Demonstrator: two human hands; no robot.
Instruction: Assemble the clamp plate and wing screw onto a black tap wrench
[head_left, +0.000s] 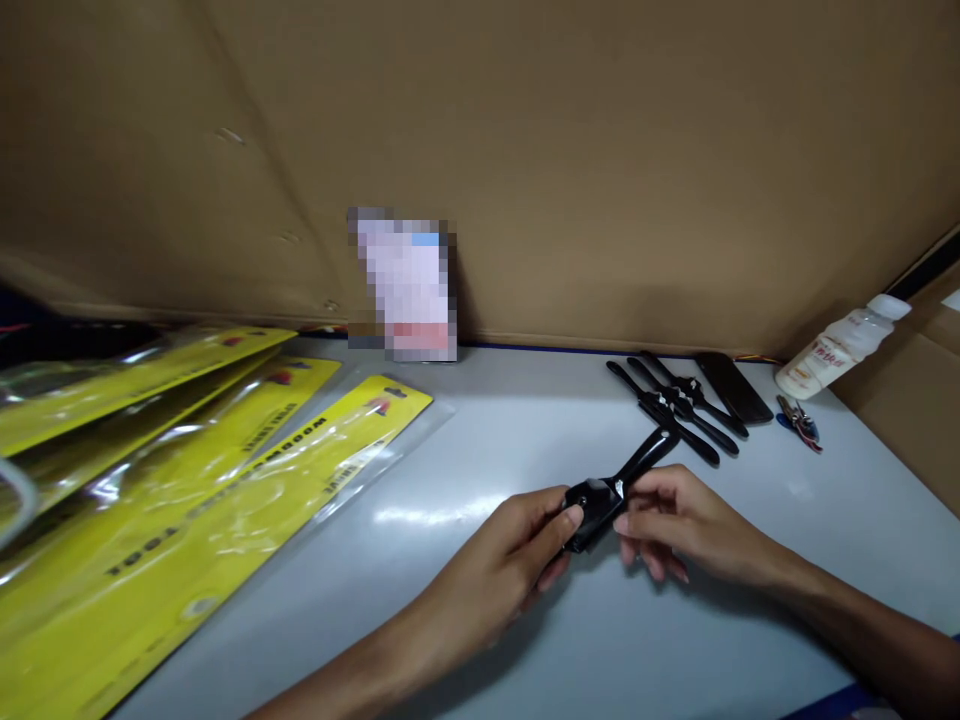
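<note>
Black tool pinched between left hand and right hand just above grey table, more tools behind, yellow packs far left, bottle by cardboard wall, bare tabletop between.

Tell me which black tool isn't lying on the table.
The black tool gripped between the left hand and right hand; the other black tools lie grouped by the cardboard wall.

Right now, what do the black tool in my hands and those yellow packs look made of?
Black tool, held by left hand and right hand: likely painted metal, glossy highlights. Yellow packs: printed card under clear plastic, which shows glare and wrinkles.
</note>
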